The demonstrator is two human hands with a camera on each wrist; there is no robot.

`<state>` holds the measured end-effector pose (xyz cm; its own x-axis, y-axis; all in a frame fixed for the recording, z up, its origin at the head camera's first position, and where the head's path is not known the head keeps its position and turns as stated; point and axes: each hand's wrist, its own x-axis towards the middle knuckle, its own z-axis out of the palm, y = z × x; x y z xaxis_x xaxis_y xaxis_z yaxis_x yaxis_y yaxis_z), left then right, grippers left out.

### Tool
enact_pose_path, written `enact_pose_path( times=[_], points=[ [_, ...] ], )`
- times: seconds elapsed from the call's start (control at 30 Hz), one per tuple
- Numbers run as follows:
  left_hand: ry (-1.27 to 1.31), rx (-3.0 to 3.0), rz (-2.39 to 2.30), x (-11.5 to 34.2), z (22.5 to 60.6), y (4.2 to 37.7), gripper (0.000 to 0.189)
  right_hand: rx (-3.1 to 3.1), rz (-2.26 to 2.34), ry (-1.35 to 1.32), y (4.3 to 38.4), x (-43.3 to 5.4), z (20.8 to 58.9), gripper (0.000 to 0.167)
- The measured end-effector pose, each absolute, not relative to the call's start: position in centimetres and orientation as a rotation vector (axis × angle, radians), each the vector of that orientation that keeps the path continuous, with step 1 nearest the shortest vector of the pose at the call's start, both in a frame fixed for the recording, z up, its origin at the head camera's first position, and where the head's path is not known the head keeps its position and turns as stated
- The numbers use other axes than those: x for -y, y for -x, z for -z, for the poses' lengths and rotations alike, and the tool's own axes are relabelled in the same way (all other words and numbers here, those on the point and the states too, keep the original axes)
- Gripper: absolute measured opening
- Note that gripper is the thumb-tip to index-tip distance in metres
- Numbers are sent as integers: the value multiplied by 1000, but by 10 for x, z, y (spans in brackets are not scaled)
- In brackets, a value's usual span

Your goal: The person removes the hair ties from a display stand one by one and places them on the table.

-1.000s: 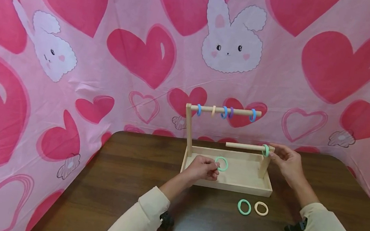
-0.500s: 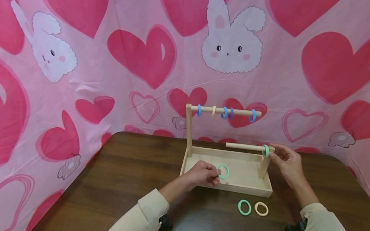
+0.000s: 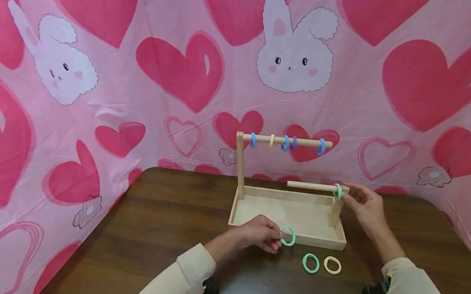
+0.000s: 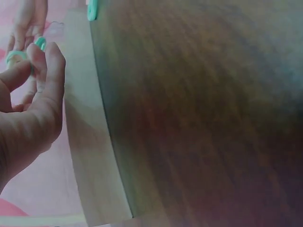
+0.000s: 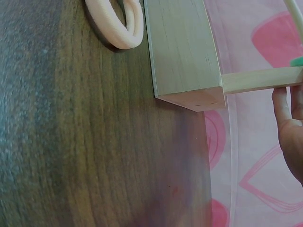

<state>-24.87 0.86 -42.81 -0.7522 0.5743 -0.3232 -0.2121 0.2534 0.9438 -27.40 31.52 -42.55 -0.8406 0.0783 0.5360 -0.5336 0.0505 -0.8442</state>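
Observation:
My left hand (image 3: 261, 233) pinches a mint green hair tie (image 3: 293, 237) between thumb and fingertips, over the front wall of the wooden stand's tray (image 3: 286, 237). At the stand's right end, my right hand (image 3: 365, 208) grips the top of the short post (image 3: 335, 214). Right by its thumb, another mint green hair tie (image 3: 335, 191) hangs on the lower rod (image 3: 309, 186). In the right wrist view, fingers (image 5: 281, 106) lie against that post. On the table before the tray lie a green hair tie (image 3: 311, 263) and a cream hair tie (image 3: 332, 265).
An upper rod (image 3: 307, 143) on a tall post (image 3: 240, 167) carries several hair ties, blue, cream and purple. The dark wooden table (image 3: 156, 225) runs back to a pink curtain (image 3: 164, 124) with hearts and rabbits.
My left hand has brought its green hair tie forward and slightly right, from over the tray's floor to its front wall. The right hand stays at the short post.

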Motion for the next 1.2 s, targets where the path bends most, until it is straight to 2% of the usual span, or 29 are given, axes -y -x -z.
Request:
enact_pose_path(
  times=[1.2],
  points=[
    [-324,-1954,-1356,-21,451,235,18,1904,-1840,-446,274,-316,427,40]
  ],
)
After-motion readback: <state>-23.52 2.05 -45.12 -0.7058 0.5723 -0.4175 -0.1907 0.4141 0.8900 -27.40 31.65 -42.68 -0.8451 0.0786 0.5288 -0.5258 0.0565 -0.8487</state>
